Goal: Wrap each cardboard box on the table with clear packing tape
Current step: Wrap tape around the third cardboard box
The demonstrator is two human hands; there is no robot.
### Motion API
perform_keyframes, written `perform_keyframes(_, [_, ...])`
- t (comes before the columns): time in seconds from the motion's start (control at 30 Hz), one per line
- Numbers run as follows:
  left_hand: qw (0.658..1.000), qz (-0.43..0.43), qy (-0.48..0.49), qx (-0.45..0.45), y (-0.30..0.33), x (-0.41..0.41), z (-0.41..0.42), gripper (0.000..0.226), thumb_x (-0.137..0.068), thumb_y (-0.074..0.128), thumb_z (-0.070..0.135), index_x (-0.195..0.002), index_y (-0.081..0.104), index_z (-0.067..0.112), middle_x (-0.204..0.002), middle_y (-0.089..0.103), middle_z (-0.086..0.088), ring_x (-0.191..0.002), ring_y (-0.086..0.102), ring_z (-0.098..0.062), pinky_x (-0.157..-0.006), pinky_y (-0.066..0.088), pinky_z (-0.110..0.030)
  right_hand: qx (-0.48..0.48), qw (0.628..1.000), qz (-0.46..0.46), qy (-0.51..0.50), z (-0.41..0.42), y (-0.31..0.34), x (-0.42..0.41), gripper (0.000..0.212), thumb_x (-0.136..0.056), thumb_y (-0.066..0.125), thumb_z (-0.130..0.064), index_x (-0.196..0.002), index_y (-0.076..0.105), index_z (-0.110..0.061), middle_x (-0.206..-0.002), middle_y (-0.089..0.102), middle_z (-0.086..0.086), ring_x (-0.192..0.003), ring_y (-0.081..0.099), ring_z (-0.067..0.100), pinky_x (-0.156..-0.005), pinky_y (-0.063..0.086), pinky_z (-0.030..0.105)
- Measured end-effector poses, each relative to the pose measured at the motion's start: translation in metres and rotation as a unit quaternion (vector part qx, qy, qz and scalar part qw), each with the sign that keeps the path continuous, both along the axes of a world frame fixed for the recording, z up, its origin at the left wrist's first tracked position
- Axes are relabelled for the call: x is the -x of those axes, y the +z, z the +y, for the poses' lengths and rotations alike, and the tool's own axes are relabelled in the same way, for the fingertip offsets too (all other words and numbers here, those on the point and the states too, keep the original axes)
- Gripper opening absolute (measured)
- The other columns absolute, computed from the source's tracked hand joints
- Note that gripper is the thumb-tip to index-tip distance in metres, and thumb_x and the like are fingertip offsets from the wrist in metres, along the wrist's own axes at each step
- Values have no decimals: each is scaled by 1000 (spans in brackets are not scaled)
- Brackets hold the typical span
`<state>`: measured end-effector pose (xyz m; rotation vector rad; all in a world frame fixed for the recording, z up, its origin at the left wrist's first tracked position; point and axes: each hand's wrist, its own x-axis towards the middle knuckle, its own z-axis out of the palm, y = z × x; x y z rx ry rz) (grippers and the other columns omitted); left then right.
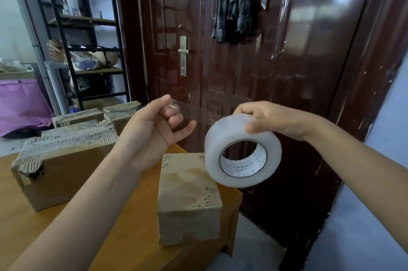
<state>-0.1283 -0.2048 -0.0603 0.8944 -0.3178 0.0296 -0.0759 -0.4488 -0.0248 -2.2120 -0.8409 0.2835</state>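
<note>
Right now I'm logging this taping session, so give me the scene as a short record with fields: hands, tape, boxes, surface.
left hand: raised over the table, pinching the pulled-out free end of the clear tape
right hand: gripping the tape roll by its outer rim, held in the air
nearest box: small cardboard box, standing at the table's right edge, below the roll
other boxes: large box to the left, more behind it
surface: wooden table
background: dark door
</note>
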Motion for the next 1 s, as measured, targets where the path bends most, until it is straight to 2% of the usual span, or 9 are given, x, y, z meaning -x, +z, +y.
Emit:
perform_keyframes(0.1, [999, 27, -5, 41, 2, -5, 7, 32, -85, 52, 21, -53, 47, 18, -56, 40, 7, -48, 44, -4, -73, 59, -35, 0, 1000, 26, 0, -9, -7, 11, 67, -55, 86, -37, -109, 55, -11, -92, 70, -5, -84, 68, 12, -70, 52, 23])
perform_keyframes(0.23, [997, 59, 4, 47, -5, -10, 9, 31, -82, 54, 19, -52, 49, 17, -55, 42, 5, -47, 46, -5, -69, 60, -36, 43, 988, -110, -103, -12, -14, 21, 49, -70, 77, -11, -107, 48, -25, -99, 59, -2, -85, 60, 15, -69, 50, 33])
perform_keyframes(0.37, [997, 68, 20, 33, -8, -9, 4, 23, -86, 53, 17, -65, 45, 15, -56, 44, 4, -48, 48, -6, -70, 60, -35, 69, 935, -287, -197, -2, -30, 18, 54, -70, 72, -12, -105, 36, -30, -100, 45, -6, -90, 46, 15, -72, 37, 28])
perform_keyframes(0.47, [991, 131, 7, 20, -25, -8, -1, 25, -95, 50, 16, -70, 46, 13, -57, 45, 2, -46, 47, -7, -61, 59, -29, 28, 875, -401, -270, -1, -41, 10, 46, -72, 71, -6, -107, 44, -19, -96, 45, -5, -89, 44, 17, -74, 33, 30])
perform_keyframes(0.63, [966, 254, -45, 23, -33, -5, -1, 23, -91, 51, 10, -69, 44, 11, -57, 42, 1, -39, 41, -7, -41, 48, -18, -155, 838, -414, -319, -8, -57, -9, 56, -65, 70, 11, -116, 60, -11, -105, 61, 1, -94, 59, 20, -75, 51, 35])
perform_keyframes(0.73, [974, 223, -29, 9, -23, -4, 0, 18, -87, 54, 10, -71, 44, 12, -57, 42, 2, -41, 40, -6, -40, 47, -18, -246, 820, -399, -327, -8, -61, -12, 56, -63, 71, 14, -113, 65, -11, -103, 63, -1, -95, 62, 17, -80, 52, 25])
perform_keyframes(0.83, [983, 181, -1, -19, -16, -6, 4, 24, -94, 50, 13, -71, 43, 13, -56, 44, 2, -41, 39, -5, -40, 45, -17, -304, 817, -373, -320, -7, -62, -11, 60, -62, 72, 14, -111, 65, -20, -108, 61, -2, -100, 62, 17, -82, 52, 27])
perform_keyframes(0.93, [989, 140, 28, -33, -12, -9, 18, 17, -93, 49, 13, -77, 45, 13, -56, 44, 3, -41, 39, -4, -39, 44, -16, -304, 816, -401, -283, -6, -62, -11, 54, -66, 76, 11, -105, 65, -24, -107, 59, -5, -97, 61, 7, -82, 51, 21])
perform_keyframes(1.0, [991, 107, 47, -70, -11, -9, 27, 7, -86, 53, 14, -83, 48, 10, -56, 45, 3, -40, 39, -4, -39, 44, -16, -260, 820, -448, -244, -5, -66, -13, 47, -68, 74, 11, -107, 68, -15, -108, 59, -4, -98, 58, 2, -87, 45, 13])
